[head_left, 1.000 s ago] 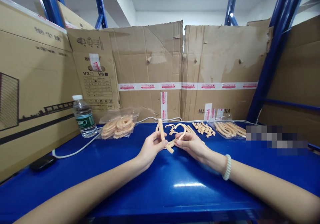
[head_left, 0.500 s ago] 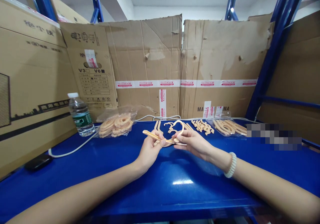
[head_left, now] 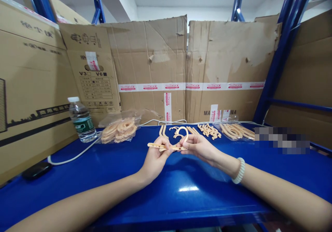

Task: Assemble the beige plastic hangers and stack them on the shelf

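Note:
My left hand (head_left: 155, 158) is closed on a long, narrow beige strip (head_left: 153, 145), its free end sticking out to the left with small holes or notches along it. Between the fingertips of my right hand (head_left: 201, 147) is a curved beige hook (head_left: 186, 131), its bend pointing up. The strip's right end meets the hook's base at my right fingers; whether they are joined I cannot tell. Just behind the hands, two bent beige strips (head_left: 163, 131) and several smaller curved pieces (head_left: 175, 128) lie on the blue table (head_left: 166, 204).
Beyond my right hand are straight beige sticks (head_left: 192, 130), a pile of small wavy pieces (head_left: 209, 130) and a bag of long pieces (head_left: 234, 131). On the left stand a bag of ring-shaped pieces (head_left: 120, 130), a water bottle (head_left: 82, 121), a white cable (head_left: 75, 158) and a black object (head_left: 37, 170). Cardboard (head_left: 153, 66) walls the back.
The strip in my left hand has turned, its left end lower and its holed side now showing. The hook has shifted slightly left and down with my right fingers.

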### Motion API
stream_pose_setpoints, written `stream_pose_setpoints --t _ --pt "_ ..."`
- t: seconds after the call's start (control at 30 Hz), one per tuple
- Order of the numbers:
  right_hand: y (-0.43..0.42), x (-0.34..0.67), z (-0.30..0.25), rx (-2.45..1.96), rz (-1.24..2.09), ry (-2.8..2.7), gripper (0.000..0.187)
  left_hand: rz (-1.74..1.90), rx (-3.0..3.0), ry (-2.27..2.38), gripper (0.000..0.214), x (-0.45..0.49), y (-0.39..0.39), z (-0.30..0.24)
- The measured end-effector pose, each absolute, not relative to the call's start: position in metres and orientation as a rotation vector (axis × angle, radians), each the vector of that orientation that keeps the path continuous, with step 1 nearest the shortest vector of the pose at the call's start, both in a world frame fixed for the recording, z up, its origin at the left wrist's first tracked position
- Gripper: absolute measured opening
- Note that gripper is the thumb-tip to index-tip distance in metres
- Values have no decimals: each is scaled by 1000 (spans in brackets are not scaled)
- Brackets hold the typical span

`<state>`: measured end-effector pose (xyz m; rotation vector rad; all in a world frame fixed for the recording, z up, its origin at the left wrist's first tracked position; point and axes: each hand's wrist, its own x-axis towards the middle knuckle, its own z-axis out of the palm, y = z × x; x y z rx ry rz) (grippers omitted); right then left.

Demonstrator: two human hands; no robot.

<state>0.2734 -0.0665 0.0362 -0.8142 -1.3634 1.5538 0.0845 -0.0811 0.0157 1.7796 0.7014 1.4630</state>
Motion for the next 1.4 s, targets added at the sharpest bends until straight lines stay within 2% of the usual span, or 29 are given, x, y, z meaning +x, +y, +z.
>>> stream_pose_setpoints --t 0.27,0.67,1.03,1.4 --pt "-65 270 28 -778 1410 -1445 32 1426 1728 732 27 86 -83 17" --pt "-63 265 17 -783 1218 -1515 24 1368 1701 738 23 86 -80 8" --pt "-63 263 11 -805 1061 -1562 8 1410 1715 811 22 88 -87 11" --pt "-68 260 12 -832 972 -1564 5 1419 1655 829 24 90 -89 14"
